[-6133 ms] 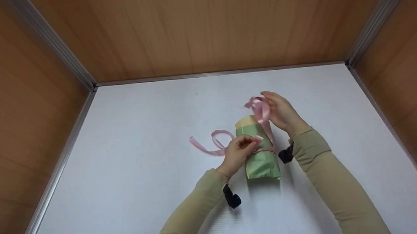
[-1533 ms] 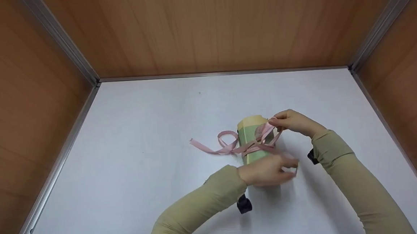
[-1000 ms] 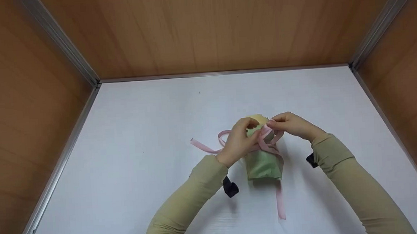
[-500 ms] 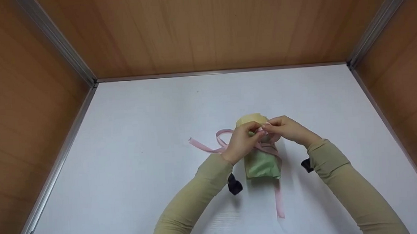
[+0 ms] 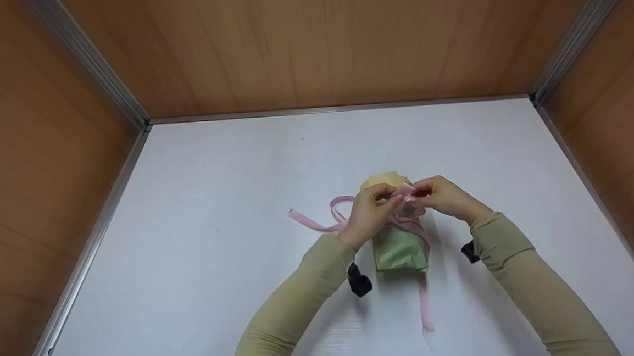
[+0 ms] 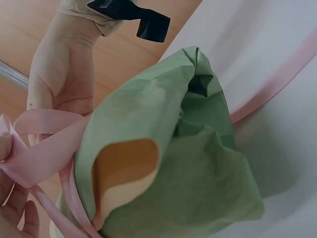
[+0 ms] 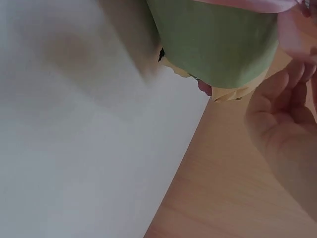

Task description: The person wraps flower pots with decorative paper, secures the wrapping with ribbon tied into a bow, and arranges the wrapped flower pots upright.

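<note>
A bundle wrapped in green paper [image 5: 398, 247] lies on the white tabletop, its yellowish inner paper [image 5: 384, 179] showing at the far end. Pink ribbon [image 5: 406, 225] goes round its middle. Over the bundle, my left hand [image 5: 367, 213] pinches the ribbon between thumb and forefinger. My right hand [image 5: 446, 196] pinches it just to the right, the fingertips of both hands nearly meeting. In the left wrist view, ribbon loops [image 6: 49, 148] stretch between the hands beside the green wrapping [image 6: 133, 114]. The right wrist view cuts off the ribbon [image 7: 292, 37] at its edge.
One ribbon tail [image 5: 308, 221] curls out to the left on the tabletop [image 5: 235, 287]. Another tail [image 5: 426, 309] runs from the bundle's near end toward me. Wooden panels [image 5: 309, 46] enclose the table at the back and both sides.
My left hand has moved from the bundle's near end up to the ribbon beside my right hand. A ribbon tail now trails from the near end. In the last half second both hands shift only slightly.
</note>
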A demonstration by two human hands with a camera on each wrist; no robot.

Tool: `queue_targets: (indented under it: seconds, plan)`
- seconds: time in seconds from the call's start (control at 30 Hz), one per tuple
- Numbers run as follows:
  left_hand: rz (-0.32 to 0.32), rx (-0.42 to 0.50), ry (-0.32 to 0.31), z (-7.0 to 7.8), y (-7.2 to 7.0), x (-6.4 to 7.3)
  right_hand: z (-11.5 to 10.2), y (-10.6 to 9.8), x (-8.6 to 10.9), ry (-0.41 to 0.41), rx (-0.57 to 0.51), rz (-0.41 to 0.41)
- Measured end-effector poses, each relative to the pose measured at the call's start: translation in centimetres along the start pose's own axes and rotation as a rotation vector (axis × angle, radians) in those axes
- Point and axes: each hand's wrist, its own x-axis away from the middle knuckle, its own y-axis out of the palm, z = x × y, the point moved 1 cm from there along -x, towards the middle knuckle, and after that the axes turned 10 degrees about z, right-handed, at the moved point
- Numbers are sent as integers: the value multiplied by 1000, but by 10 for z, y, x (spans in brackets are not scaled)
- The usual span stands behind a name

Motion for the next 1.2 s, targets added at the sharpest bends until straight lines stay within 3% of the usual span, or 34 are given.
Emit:
queue_targets:
  seconds: [0.1,0.2,0.27,0.47,0.77,0.93,1.2]
  plan:
    - [16,69,-22,-1,3,0,0,1,2,-30,0,-130]
    - [29,110,-48,-2,6,0,-1,4,3,-45,-33,-200]
    - [35,146,-81,-3,8,1,-1,8,4,-52,-50,-175]
    - [73,245,-176,-5,11,1,-5,23,5,-55,-25,13]
    - [99,284,-186,-7,12,3,-9,40,5,-44,168,188]
    - [93,271,-201,-8,11,4,-7,42,7,-46,155,189]
    - [23,307,-284,-8,-5,9,-6,31,15,-35,-28,115]
